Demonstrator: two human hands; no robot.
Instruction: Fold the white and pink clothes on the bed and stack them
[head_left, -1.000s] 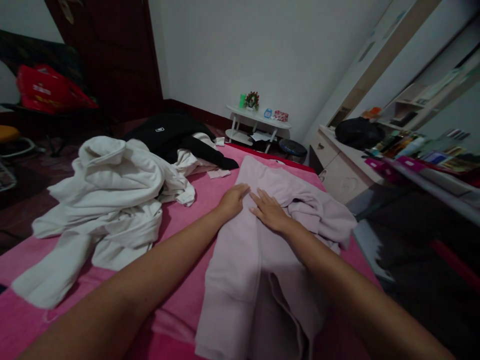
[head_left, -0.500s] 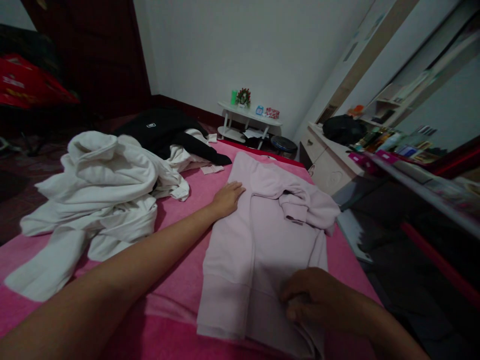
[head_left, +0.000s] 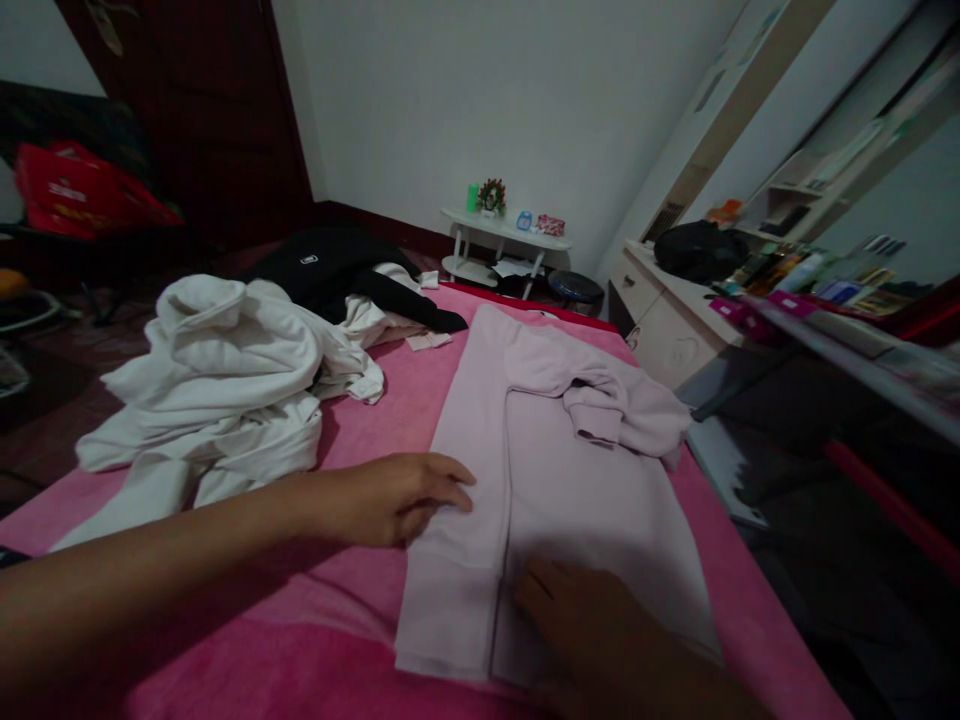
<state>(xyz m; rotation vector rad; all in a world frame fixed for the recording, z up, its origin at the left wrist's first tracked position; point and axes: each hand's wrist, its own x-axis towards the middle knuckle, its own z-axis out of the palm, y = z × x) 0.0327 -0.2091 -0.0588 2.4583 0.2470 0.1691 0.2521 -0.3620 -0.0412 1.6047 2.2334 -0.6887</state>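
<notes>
A pale pink sweater [head_left: 570, 470] lies folded lengthwise on the pink bed cover [head_left: 315, 640], one sleeve bunched across its upper part. My left hand [head_left: 397, 495] rests on the sweater's left edge, fingers together and stretched flat. My right hand [head_left: 592, 615] lies flat on the lower part of the sweater, fingers extended toward the fold line. Neither hand holds anything.
A heap of white garments [head_left: 217, 390] lies on the bed's left side, with black clothing [head_left: 337, 275] behind it. A small white table [head_left: 510, 240] stands by the far wall. A dresser [head_left: 675, 310] with a black bag and bottles runs along the right.
My left hand slid down from the sweater's upper left to its lower left edge. My right hand moved from the sweater's middle to the hem, then opened flat there.
</notes>
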